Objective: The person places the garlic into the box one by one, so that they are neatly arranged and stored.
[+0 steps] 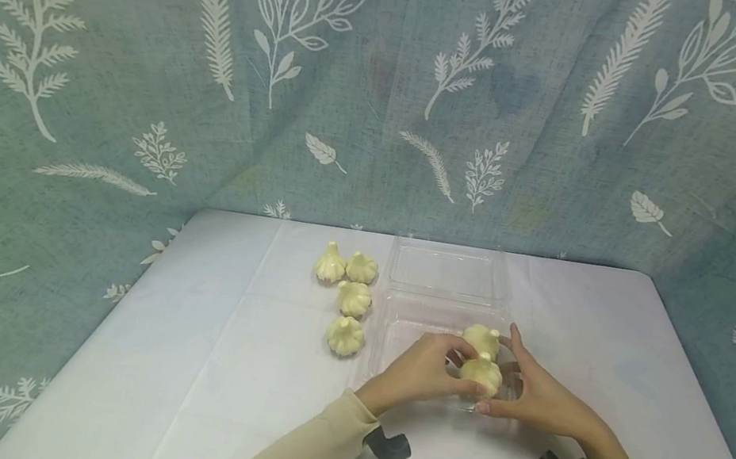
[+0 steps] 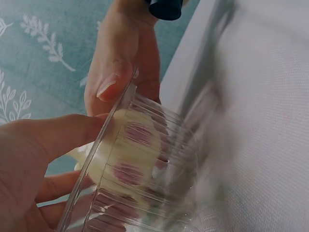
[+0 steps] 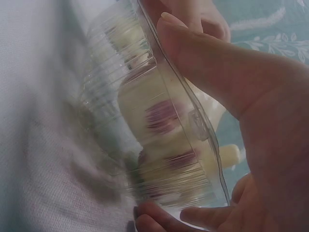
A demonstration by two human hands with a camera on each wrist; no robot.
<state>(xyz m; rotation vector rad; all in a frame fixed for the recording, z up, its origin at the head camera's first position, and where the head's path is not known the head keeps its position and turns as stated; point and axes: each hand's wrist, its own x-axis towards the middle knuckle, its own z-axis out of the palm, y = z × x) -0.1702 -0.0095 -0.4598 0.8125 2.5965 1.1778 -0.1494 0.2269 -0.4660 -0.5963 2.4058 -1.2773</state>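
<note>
A clear plastic clamshell container (image 1: pixel 378 347) lies on the table with its lid (image 1: pixel 449 272) folded back. Two garlic bulbs (image 1: pixel 482 373) sit one behind the other in its right side. My left hand (image 1: pixel 422 366) reaches over the tray and grips the nearer bulb between thumb and fingers. At the right side my right hand (image 1: pixel 547 398) holds the container, its thumb at the near corner and its fingers along the wall. Purple-streaked garlic (image 2: pixel 137 133) shows through the ribbed plastic in the left wrist view, and another garlic view (image 3: pixel 161 116) in the right wrist one.
Several loose garlic bulbs (image 1: pixel 353 299) lie left of the container, two of them side by side at the back. A white cloth covers the table (image 1: pixel 256 388). Behind it hangs a green leaf-patterned curtain (image 1: pixel 376 86).
</note>
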